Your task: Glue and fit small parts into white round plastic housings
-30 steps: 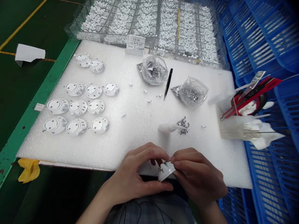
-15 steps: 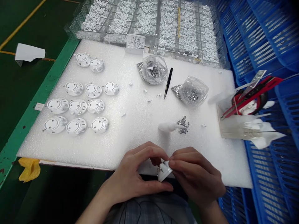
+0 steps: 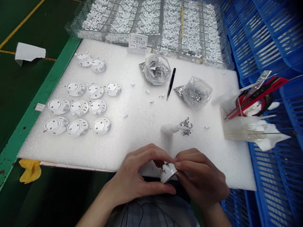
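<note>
Near the front edge of the foam sheet I hold a small white plastic part (image 3: 168, 172), tilted on its side. My left hand (image 3: 142, 173) grips it between the thumb below and the fingers above. The fingertips of my right hand (image 3: 200, 176) pinch its right edge; whether they also hold something tiny is hidden. Just beyond my hands stands a white dropper-like bottle (image 3: 170, 128), its thin tip over a small pile of silvery metal pieces (image 3: 186, 126). Several round white plastic pieces (image 3: 77, 127) lie in rows on the left.
Two clear bags of metal bits (image 3: 157, 71) (image 3: 197, 91) flank black tweezers (image 3: 171, 84). Clear trays of white parts (image 3: 146, 19) line the back behind a paper label (image 3: 137, 42). At right, a holder (image 3: 234, 130) carries a red cutter (image 3: 258, 96) beside blue crates (image 3: 272, 176).
The white part has turned slightly in my fingers, and both hands have shifted a hair to the right. Everything on the foam stays where it was.
</note>
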The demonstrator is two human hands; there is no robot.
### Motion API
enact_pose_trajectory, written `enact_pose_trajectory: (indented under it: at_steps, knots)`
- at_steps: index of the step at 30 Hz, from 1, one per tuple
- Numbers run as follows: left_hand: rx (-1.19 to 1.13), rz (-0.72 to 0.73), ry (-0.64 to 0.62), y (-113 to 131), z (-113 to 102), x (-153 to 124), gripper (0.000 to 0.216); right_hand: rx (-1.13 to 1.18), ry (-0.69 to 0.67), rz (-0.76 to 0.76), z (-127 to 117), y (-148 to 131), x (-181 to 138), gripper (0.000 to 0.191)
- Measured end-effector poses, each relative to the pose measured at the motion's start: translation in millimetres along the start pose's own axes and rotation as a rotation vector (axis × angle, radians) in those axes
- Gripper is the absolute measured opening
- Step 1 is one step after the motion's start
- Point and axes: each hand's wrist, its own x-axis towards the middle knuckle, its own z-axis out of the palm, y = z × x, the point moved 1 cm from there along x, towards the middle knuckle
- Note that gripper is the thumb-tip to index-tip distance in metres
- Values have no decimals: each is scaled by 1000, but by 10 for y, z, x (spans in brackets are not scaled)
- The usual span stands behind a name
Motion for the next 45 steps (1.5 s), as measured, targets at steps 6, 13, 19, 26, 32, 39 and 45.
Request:
enact_pose_trajectory:
  at_steps: [6, 13, 19, 26, 32, 39, 45]
  knots:
    - [-10, 50, 20, -9, 5, 5, 38, 64, 10, 16, -9, 22, -28, 29]
    - [-29, 108, 22, -16, 13, 5, 40, 55, 14, 8, -16, 25, -2, 25]
    - [-22, 123, 20, -22, 23, 8, 41, 71, 14, 5, -16, 28, -11, 23]
    - [-46, 150, 18, -39, 38, 11, 41, 60, 20, 9, -12, 20, -2, 22]
    - [-49, 100, 50, -22, 26, 0, 41, 45, 14, -1, -3, 11, 16, 22]
    - [-52, 73, 33, -17, 25, 5, 39, 38, 5, 2, -7, 18, 6, 23]
    - [-62, 71, 28, -24, 30, 2, 38, 42, -4, -2, -6, 16, 13, 23]
